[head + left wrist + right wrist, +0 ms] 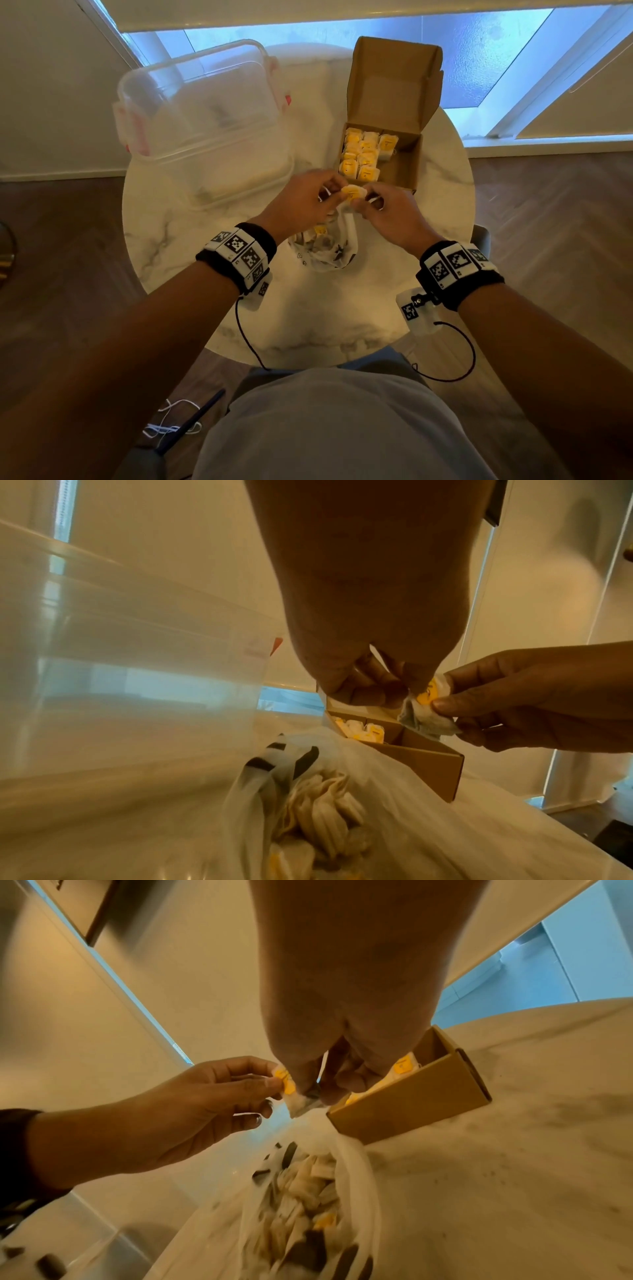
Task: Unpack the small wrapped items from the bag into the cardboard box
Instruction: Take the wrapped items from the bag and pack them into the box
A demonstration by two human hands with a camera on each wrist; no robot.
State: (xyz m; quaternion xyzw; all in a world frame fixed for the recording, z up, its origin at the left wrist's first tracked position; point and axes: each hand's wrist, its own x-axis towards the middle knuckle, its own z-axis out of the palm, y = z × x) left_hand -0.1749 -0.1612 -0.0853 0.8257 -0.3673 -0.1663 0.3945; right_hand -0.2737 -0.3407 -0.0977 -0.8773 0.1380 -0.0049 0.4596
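Observation:
Both hands pinch one small wrapped item (353,192) with a yellow label, held in the air just in front of the cardboard box (404,171). My left hand (305,202) holds its left edge, my right hand (387,212) its right edge. The item (428,710) hangs crumpled between the fingertips; the same item (291,1093) shows in the right wrist view. The box's lid stands open and several yellow-labelled items fill its left side. Below the hands lies the white plastic bag (325,250), open, with more wrapped items (325,810) inside.
A large clear plastic tub (202,116) with pink clips stands on the round marble table (342,318) at the left, close to the bag. The box's right compartment (400,161) holds little. Wood floor surrounds the table; a window is behind.

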